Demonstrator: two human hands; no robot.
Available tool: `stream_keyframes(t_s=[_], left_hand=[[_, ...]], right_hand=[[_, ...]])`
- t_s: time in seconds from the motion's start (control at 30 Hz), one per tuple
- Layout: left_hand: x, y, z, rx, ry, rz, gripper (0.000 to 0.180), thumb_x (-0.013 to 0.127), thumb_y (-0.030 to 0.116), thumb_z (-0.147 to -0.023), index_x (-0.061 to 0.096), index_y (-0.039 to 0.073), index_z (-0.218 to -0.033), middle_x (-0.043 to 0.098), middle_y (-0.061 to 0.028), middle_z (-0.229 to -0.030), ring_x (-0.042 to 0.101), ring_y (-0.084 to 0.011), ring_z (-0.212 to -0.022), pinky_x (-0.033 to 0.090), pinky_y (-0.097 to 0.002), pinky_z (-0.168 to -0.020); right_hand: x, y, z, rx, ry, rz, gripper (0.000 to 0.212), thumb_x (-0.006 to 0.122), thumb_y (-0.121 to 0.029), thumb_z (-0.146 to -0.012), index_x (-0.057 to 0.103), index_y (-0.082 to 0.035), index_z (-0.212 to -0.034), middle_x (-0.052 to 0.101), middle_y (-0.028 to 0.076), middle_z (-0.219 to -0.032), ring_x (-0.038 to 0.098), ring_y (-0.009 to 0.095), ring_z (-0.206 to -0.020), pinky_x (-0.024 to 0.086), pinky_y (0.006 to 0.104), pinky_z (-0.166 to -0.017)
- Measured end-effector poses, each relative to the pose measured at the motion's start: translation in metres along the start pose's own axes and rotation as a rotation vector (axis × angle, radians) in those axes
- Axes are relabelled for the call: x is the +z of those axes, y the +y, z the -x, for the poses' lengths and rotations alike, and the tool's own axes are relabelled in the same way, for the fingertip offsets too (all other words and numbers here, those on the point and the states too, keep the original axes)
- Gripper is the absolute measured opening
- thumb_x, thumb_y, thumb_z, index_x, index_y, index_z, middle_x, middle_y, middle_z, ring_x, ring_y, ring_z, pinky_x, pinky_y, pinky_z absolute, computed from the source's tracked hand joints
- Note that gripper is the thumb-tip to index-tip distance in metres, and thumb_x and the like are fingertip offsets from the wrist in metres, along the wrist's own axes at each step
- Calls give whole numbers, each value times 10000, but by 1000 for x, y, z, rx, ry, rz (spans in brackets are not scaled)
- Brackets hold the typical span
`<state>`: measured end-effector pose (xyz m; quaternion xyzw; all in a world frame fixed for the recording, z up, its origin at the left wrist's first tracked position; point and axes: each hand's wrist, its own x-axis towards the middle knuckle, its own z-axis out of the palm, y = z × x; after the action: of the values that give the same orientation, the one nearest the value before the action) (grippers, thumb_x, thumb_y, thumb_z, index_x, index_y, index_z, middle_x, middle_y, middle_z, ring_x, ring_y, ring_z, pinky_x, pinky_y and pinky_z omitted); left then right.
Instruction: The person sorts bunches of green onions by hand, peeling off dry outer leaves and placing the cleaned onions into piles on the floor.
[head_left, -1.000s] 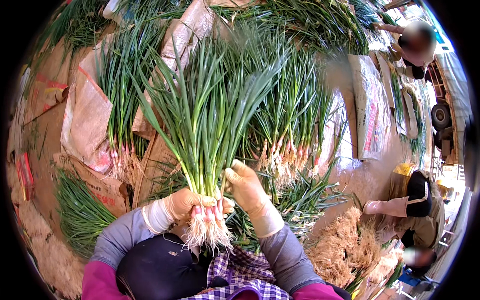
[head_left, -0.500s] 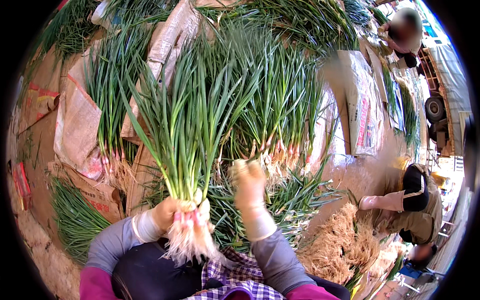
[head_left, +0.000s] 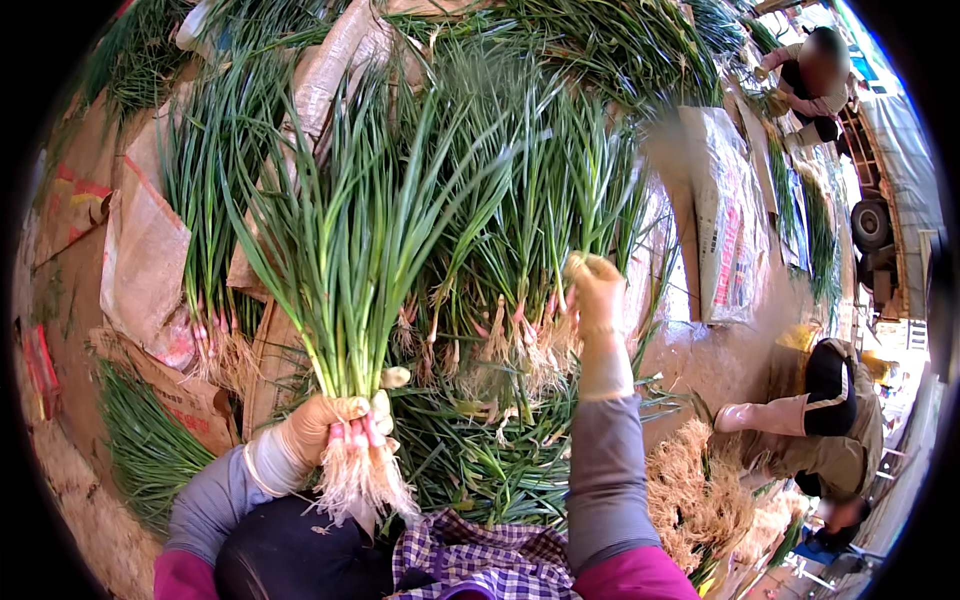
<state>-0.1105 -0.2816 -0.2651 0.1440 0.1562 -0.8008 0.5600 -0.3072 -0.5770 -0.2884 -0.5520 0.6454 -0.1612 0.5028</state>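
My gloved left hand (head_left: pixel 318 428) is closed round a bunch of green garlic (head_left: pixel 365 300) just above its pinkish bases. The leaves point up and away from me, and pale roots hang below the fist over my lap. Farther out on the right, my gloved right hand (head_left: pixel 597 285) is pinched round the lower stems of more green garlic, at the right part of a laid-out row (head_left: pixel 530 220). Its arm is stretched forward. Leaves and glove hide exactly how many stems the right fingers hold.
Loose green leaves (head_left: pixel 490 455) lie between me and the row. A brown heap of trimmed roots (head_left: pixel 690 490) sits at right. Another bunch (head_left: pixel 215 220) rests on sacking at left. Two people work at right, near a parked truck (head_left: pixel 872 225).
My right hand has moved forward and to the right, onto stems in the row, and its fingers have closed there. My left hand keeps its bunch, shifted slightly left.
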Motion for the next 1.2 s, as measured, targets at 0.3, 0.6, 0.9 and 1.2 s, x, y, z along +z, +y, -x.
stream_keyframes(t_s=[0.3,0.6,0.9,1.2], left_hand=[[-30,-19,-36,-133,154,-285,216,559,107,-861,536,3,-1048,626,-191,-900,633,-204,-720,525,-249,-635],[3,-26,-31,16,284,-288,208,565,72,-830,548,23,-1032,616,-203,-940,603,-231,-691,524,-332,-712],[-2,-12,-13,96,-164,-141,250,630,111,-760,482,108,-962,537,-60,-760,572,-226,-730,451,-414,-778],[-15,9,-2,236,226,-359,633,589,113,-763,323,27,-1330,620,-113,-856,628,-243,-759,518,-408,-769]], right_hand=[[66,25,151,413,-715,-504,124,595,-105,-869,603,13,-905,606,58,-723,562,86,-633,451,195,-516],[97,20,146,66,-373,-448,126,608,-86,-861,552,-13,-776,536,-19,-670,446,43,-603,375,200,-529],[109,19,126,-140,-59,-342,140,591,-119,-874,553,-36,-768,512,-14,-624,399,48,-528,326,213,-453],[16,85,52,-310,-278,704,199,553,-236,-863,663,-84,-796,636,86,-715,613,236,-641,514,363,-633]])
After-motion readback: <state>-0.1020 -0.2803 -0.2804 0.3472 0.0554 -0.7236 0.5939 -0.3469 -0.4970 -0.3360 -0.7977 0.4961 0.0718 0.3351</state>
